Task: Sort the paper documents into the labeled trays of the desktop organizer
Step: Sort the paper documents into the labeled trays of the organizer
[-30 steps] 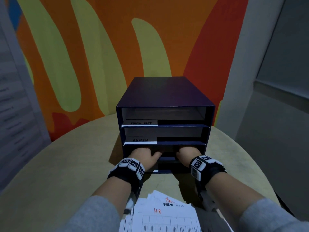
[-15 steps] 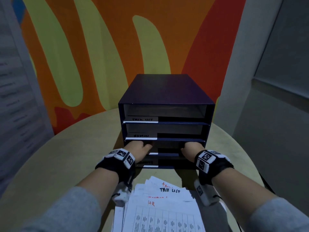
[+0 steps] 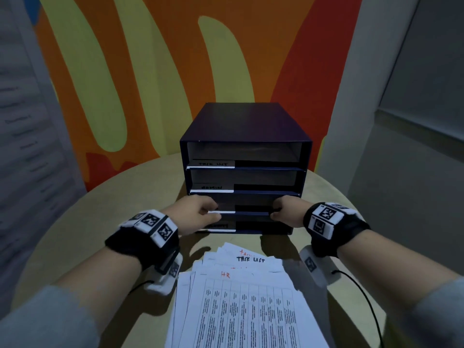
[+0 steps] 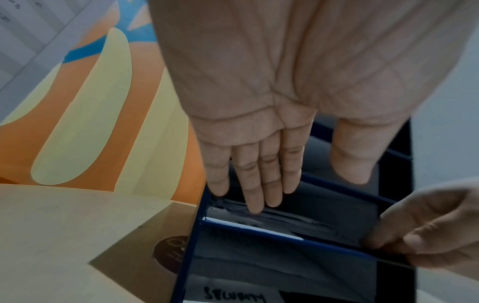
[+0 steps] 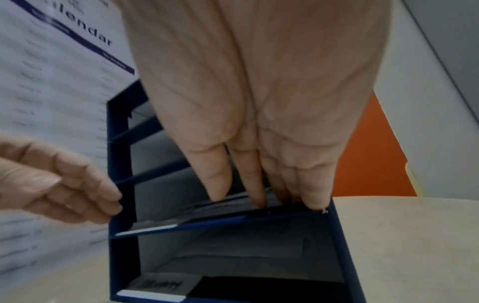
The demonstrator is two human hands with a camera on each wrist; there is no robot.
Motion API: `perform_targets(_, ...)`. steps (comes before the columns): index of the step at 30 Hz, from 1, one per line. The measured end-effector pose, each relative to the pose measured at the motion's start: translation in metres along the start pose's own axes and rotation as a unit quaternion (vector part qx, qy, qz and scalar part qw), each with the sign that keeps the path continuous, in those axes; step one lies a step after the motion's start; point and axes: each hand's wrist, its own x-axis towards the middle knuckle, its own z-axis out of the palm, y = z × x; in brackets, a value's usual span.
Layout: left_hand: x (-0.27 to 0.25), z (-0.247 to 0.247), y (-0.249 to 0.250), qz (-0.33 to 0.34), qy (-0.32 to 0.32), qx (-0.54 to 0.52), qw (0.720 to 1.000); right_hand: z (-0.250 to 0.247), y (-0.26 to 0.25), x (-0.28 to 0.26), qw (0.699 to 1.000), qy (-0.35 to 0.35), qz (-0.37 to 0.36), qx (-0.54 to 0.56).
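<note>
A dark blue four-tray organizer [image 3: 246, 121] stands on the round table [image 3: 88, 234]; its top labels read TASK LIST [image 3: 213, 164] and ADMIN [image 3: 211, 187], the bottom one SECURITY [image 4: 233, 295]. Both hands are at the third tray [image 3: 251, 213]. My left hand [image 3: 198, 214] reaches in at the left end, straight fingers [image 4: 256, 194] resting on grey papers [image 4: 298, 221] lying inside. My right hand [image 3: 286, 213] is at the right end, fingers [image 5: 254, 184] on the papers and thumb in front, pinching their front edge. A fanned stack of documents [image 3: 238, 310] lies in front; the top sheets read TASK LIST and HR.
A wall calendar poster [image 3: 25, 146] hangs on the left and a grey wall [image 3: 414, 146] stands on the right. The painted orange and yellow wall is close behind the organizer. Cables run from both wrist cameras across the table's near edge.
Both hands have pulled back out of the third tray and spread from its middle to its two ends. The head view has dropped, showing more of the document stack.
</note>
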Motion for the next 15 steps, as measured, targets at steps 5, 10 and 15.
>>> perform_targets(5,-0.047,0.015,0.002,0.012,-0.057,0.016,0.998,-0.001,0.012,-0.044,0.995,0.054,-0.028,0.082)
perform_targets(10,-0.080,0.045,0.010,-0.032,-0.126,0.038,0.991,0.019,0.013,-0.092,0.993,-0.033,-0.039,0.105)
perform_targets(15,-0.086,0.061,0.015,-0.034,-0.153,0.064,0.986,0.054,0.009,-0.103,0.995,-0.090,-0.044,-0.016)
